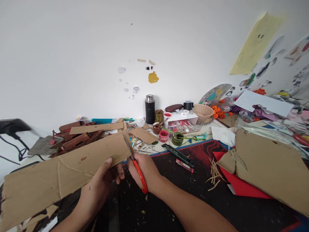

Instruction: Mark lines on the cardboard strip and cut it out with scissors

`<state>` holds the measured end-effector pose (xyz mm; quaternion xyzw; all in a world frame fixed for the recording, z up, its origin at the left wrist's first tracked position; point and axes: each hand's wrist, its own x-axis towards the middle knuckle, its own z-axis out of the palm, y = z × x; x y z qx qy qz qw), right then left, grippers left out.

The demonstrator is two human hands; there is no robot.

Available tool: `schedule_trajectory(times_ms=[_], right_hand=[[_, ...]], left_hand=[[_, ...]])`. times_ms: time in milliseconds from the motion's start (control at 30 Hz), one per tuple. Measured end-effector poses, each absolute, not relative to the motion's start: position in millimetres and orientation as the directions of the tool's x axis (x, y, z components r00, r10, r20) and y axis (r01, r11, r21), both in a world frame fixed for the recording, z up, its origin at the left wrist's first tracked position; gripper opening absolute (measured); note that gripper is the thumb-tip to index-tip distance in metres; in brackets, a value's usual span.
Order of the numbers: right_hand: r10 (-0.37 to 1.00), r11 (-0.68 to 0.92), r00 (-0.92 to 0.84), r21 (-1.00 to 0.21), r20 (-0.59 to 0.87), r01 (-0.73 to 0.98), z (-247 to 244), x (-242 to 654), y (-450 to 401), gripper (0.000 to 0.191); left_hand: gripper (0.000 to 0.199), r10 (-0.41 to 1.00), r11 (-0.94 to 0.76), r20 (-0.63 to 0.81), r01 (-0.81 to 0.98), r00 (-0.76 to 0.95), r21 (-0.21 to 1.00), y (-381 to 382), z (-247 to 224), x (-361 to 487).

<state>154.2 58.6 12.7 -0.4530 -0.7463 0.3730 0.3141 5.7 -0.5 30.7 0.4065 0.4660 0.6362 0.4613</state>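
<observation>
On the left, a long piece of brown cardboard (41, 174) slants up over the bench (195, 180), held near its right end by the left hand (98, 183), thumb on top. Just beside it, the right hand (148, 170) is closed round orange-red-handled scissors (141, 174), one blade lying over the cardboard's right end. Farther right come a black bottle (150, 112) at the back, a pink jar (163, 137), a green jar (178, 139), a black cutter (178, 154), and another cardboard sheet (267, 164) partly over red paper (248, 188).
</observation>
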Motion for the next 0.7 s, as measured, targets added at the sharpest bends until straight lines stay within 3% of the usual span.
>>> schedule_trajectory(times_ms=[267,700], right_hand=[[0.921,0.303,-0.371,-0.815,0.117,0.495,7.4,149.0,55.3,0.027],[0.899,0.244,-0.434,-0.886,0.055,0.394,21.6,161.0,55.5,0.035]], left_hand=[[0.041,0.967,-0.091,0.036,-0.212,-0.252,0.973,-0.9,29.7,2.5],[0.045,0.975,-0.110,0.064,-0.212,-0.213,0.971,0.7,29.2,1.9]])
